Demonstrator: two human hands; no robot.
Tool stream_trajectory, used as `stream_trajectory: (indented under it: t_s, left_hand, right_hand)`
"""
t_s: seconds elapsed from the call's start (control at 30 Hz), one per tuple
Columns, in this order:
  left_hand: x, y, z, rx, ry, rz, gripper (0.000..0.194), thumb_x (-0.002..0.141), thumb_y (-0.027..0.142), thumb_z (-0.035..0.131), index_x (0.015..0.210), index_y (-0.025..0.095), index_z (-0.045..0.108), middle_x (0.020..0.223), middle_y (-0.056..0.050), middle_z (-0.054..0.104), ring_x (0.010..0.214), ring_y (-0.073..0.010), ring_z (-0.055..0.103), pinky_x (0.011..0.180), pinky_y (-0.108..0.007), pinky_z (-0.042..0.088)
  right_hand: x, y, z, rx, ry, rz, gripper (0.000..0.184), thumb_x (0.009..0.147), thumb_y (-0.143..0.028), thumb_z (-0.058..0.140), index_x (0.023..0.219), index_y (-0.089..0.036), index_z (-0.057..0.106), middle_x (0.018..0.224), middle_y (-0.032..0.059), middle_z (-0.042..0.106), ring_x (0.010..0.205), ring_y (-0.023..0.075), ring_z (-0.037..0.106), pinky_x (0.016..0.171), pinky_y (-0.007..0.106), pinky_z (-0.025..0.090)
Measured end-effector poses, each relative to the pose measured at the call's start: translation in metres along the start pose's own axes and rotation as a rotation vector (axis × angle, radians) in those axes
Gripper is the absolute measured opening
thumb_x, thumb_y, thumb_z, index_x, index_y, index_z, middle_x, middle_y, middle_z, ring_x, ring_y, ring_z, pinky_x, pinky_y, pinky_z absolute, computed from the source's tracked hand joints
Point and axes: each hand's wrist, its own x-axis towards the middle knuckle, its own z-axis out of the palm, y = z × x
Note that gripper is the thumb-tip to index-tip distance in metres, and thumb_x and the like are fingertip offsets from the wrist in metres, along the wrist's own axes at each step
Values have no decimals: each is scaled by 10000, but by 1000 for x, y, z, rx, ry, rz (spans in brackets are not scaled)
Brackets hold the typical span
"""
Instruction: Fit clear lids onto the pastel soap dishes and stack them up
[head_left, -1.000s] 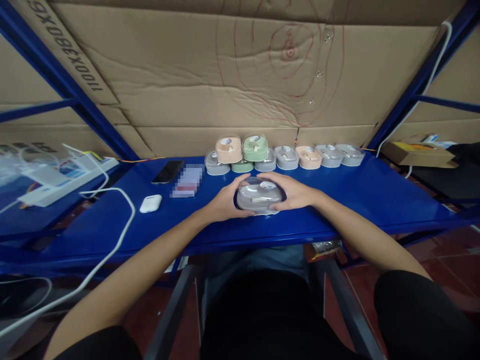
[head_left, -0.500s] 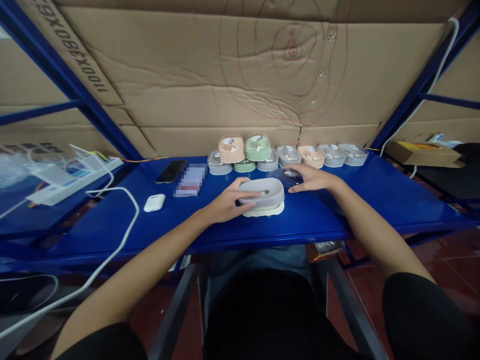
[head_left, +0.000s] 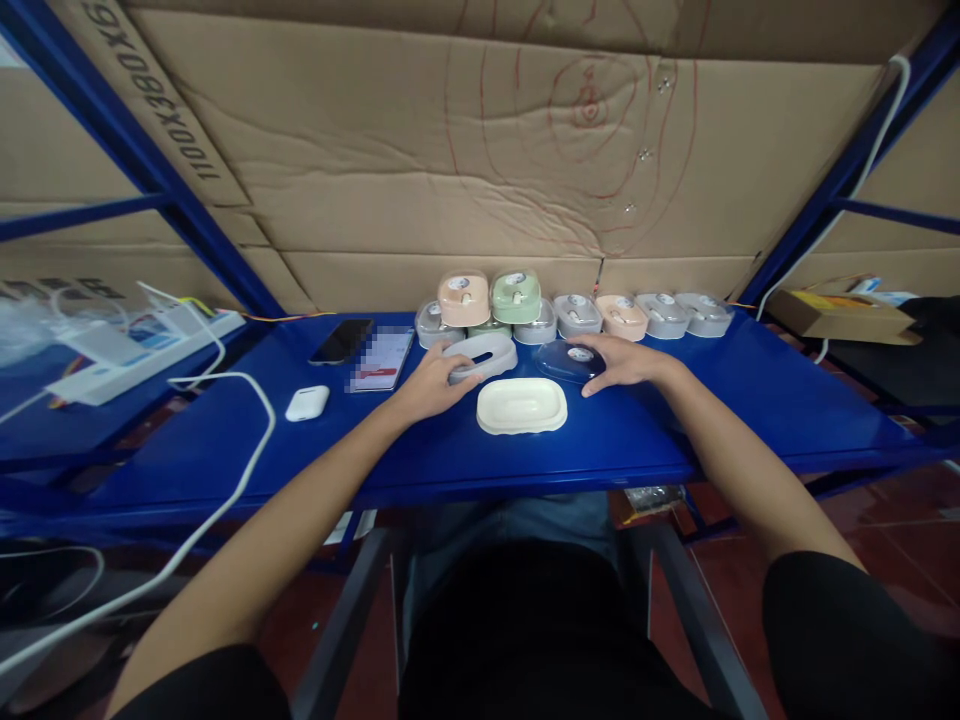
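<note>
A cream oval base [head_left: 521, 406] lies alone on the blue table [head_left: 750, 400], between my hands. My left hand [head_left: 431, 385] grips a grey oval insert [head_left: 484, 357] just behind and left of the base, fingers curled over its near edge. Right of that, my right hand [head_left: 619, 362] rests flat on a clear lid [head_left: 568, 360] with a round sticker, fingers stretched over its right side. Behind them stands a row of several closed pastel boxes [head_left: 577, 313], with a peach box [head_left: 463, 297] and a green box [head_left: 514, 294] stacked on others.
A black phone [head_left: 341, 341], a blurred card [head_left: 381, 360] and a white earbud case [head_left: 307, 403] lie at left. A white cable [head_left: 247, 455] loops over the table's left end. A cardboard wall [head_left: 480, 170] closes the back. A flat yellow-brown box [head_left: 836, 312] sits at far right.
The box I held with both hands has come apart: my right hand set the clear lid down at right, my left lifted the grey insert off back-left, baring the cream base.
</note>
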Motion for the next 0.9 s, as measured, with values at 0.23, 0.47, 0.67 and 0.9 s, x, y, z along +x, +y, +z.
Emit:
stream_trajectory:
  t_s: [0.23,0.47,0.67,0.9]
  left_hand:
    - [1,1,-5,-4,-26,-7,555,921,594,800,1333,223,775,1360,-144,659,1371,-418,659,1257,-601,498]
    - [2,-3,-4,-14,13,-9,515,907,583,837,1274,224,793,1348,-142,656,1315,-411,694,1222,-618,523]
    - [-8,15,-14,-163,106,218,444,979,538,785,1299,230,797,1519,-150,632,1475,-393,623,1293,-600,469]
    - [-21,42,-3,-244,-95,429,408,914,492,887,1244,260,831,1545,-143,612,1449,-365,646,1267,-556,510]
  right_hand:
    - [1,1,4,-47,41,-23,1129,712,-732,992,1667,-272,602,1691,144,625,1548,456,595,1314,686,458]
    - [3,-5,8,-103,87,18,1070,757,-746,950,1626,-208,633,1651,195,645,1519,478,613,1287,705,482]
    - [1,-9,7,-98,92,5,1024,774,-715,943,1612,-210,643,1623,191,670,1481,476,641,1257,704,509]
    - [2,-9,8,-114,91,31,1034,767,-697,954,1620,-207,634,1634,194,661,1495,471,635,1277,689,493]
